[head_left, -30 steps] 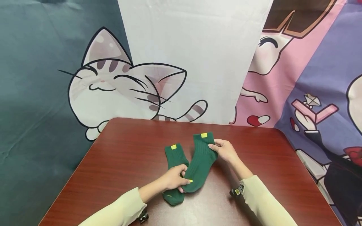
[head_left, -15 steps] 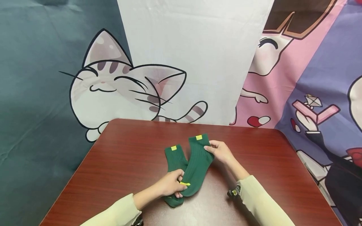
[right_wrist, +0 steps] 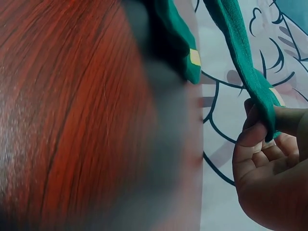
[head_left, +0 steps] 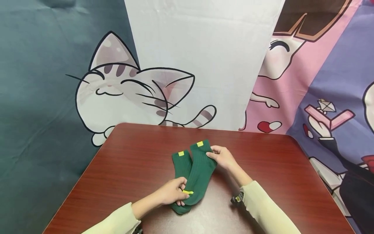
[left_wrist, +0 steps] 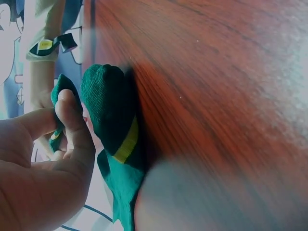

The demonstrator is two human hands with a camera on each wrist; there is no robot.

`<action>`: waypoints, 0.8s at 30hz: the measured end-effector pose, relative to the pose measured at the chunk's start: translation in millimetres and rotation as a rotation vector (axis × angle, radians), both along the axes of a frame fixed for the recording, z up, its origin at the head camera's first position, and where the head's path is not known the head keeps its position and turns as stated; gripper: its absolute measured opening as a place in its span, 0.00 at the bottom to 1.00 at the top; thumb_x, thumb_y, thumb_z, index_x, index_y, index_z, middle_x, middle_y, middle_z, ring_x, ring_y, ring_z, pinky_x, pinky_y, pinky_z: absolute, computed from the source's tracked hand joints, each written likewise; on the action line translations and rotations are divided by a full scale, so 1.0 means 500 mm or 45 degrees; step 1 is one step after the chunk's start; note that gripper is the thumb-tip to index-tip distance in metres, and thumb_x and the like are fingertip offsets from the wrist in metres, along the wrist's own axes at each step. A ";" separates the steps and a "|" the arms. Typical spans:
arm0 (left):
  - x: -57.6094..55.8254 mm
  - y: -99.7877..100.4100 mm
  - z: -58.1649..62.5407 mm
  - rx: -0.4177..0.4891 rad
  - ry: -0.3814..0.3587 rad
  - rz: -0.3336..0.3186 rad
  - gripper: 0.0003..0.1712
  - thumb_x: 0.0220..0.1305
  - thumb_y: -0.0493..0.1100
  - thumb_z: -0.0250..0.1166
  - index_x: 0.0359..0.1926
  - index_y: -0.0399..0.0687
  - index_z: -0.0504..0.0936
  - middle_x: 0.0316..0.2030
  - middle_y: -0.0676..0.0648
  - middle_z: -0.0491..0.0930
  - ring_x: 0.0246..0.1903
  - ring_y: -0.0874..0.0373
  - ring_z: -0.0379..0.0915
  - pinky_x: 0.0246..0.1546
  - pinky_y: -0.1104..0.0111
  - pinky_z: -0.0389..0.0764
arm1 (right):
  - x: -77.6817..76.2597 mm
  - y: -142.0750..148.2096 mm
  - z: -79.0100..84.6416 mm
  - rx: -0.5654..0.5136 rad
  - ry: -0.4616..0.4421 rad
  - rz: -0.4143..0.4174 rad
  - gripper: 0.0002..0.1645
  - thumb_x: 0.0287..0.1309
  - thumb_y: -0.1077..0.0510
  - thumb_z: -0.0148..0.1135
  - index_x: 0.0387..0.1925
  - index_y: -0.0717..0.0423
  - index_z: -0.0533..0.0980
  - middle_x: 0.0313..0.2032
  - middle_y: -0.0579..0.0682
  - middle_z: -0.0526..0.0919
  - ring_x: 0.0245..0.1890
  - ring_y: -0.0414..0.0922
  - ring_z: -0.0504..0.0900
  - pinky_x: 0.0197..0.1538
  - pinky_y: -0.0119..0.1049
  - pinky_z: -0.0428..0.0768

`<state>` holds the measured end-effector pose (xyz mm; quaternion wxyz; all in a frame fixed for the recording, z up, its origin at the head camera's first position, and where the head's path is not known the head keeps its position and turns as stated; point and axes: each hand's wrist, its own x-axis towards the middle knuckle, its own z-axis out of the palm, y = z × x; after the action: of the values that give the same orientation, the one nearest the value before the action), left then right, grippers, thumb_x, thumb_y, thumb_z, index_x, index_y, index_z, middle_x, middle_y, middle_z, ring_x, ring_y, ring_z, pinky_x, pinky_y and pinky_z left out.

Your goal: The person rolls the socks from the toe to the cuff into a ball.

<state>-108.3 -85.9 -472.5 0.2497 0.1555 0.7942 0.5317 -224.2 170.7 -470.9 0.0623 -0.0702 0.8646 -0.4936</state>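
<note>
Two dark green ribbed socks with yellow tabs at their cuffs are in the head view. My left hand (head_left: 170, 192) pinches the toe end of the upper sock (head_left: 201, 174), near its yellow toe line. At that sock's cuff edge my right hand (head_left: 224, 158) pinches between thumb and fingers. Beneath and to the left, the other sock (head_left: 181, 165) lies on the table, partly covered by the upper sock and my left hand. The left wrist view shows a gap between the held sock (left_wrist: 60, 86) and the lying sock (left_wrist: 108, 108). In the right wrist view the held sock (right_wrist: 239, 48) hangs above the tabletop.
The reddish-brown wooden table (head_left: 131, 159) extends around the socks, its far edge against a cartoon-printed backdrop (head_left: 187, 48). Dark wrist straps (head_left: 238, 198) sit at the pale sleeves (head_left: 264, 204).
Both hands have moved left and slightly toward the person with the held sock. It now overlaps more of the lying sock, and their cuffs are closer together.
</note>
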 end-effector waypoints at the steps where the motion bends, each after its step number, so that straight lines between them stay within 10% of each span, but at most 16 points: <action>1: 0.001 -0.002 0.000 -0.001 0.002 -0.003 0.13 0.62 0.32 0.69 0.41 0.39 0.71 0.34 0.45 0.71 0.21 0.56 0.83 0.22 0.69 0.82 | 0.000 -0.002 -0.001 0.002 -0.004 0.002 0.11 0.63 0.56 0.69 0.45 0.55 0.85 0.33 0.46 0.86 0.35 0.42 0.79 0.42 0.36 0.77; 24: 0.009 -0.045 -0.005 0.034 -0.041 -0.019 0.12 0.63 0.31 0.68 0.40 0.36 0.71 0.32 0.45 0.74 0.22 0.57 0.83 0.23 0.70 0.82 | 0.004 -0.046 -0.031 -0.203 -0.089 0.058 0.12 0.63 0.58 0.68 0.45 0.60 0.84 0.30 0.45 0.87 0.23 0.36 0.79 0.28 0.30 0.77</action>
<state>-103.8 -108.2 -475.1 0.2643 0.1563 0.7817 0.5429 -222.3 147.8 -486.1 0.0979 -0.0772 0.8182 -0.5613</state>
